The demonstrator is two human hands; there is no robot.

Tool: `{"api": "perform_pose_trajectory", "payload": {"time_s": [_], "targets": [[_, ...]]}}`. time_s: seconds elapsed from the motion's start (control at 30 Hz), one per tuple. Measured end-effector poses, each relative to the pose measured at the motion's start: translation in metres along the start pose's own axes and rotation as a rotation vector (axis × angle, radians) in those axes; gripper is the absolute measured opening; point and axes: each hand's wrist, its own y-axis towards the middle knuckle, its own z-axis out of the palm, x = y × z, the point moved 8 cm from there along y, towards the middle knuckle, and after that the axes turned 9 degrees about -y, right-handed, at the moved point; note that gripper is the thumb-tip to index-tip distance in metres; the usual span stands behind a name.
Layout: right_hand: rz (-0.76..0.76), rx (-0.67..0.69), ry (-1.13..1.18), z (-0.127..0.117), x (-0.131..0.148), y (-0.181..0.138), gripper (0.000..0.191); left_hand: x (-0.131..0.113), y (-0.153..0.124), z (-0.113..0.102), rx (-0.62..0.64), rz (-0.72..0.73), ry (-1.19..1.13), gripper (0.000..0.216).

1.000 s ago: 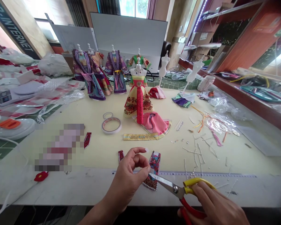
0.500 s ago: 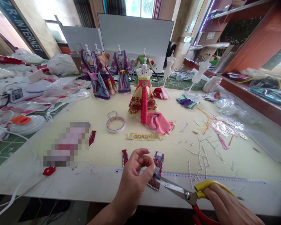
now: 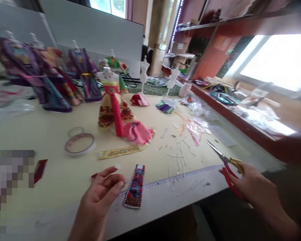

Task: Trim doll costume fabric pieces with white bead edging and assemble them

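My left hand (image 3: 100, 197) hovers over the table's front edge with thumb and forefinger pinched, and whether they hold anything is too small to tell. Just right of it lies a patterned fabric strip (image 3: 135, 185) trimmed with beads. My right hand (image 3: 253, 190) is out past the table's right front corner, closed on the red and yellow handles of scissors (image 3: 224, 159) whose blades point up and left. A small mannequin in a yellow and red dress (image 3: 112, 105) stands mid-table with a pink garment piece (image 3: 136, 131) at its foot.
Several dressed mannequins (image 3: 40, 77) stand at the back left, two bare white ones (image 3: 143, 72) further right. A tape roll (image 3: 79, 143), a gold ribbon (image 3: 120, 151), bead strings (image 3: 178, 159) and thread scraps lie about. A ruler (image 3: 180, 177) runs along the front edge. A shelf (image 3: 240, 110) borders the right.
The view has swung to the right. My right hand has carried the scissors away from the fabric strip to the right, off the table. The strip now lies free beside my left hand.
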Motion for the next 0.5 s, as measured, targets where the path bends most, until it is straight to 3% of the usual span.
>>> {"api": "perform_pose_trajectory", "payload": {"time_s": [0.1, 0.23, 0.5], "targets": [[0.191, 0.075, -0.015, 0.009, -0.045, 0.026, 0.068, 0.008, 0.011, -0.014, -0.042, 0.000, -0.007, 0.058], [0.290, 0.135, -0.019, 0.031, -0.084, 0.053, 0.068, 0.017, 0.020, -0.026, -0.047, 0.027, -0.022, 0.052], [0.324, 0.146, 0.002, 0.054, -0.091, 0.090, 0.071, 0.028, 0.022, -0.038, -0.052, -0.020, -0.043, 0.045]]}}
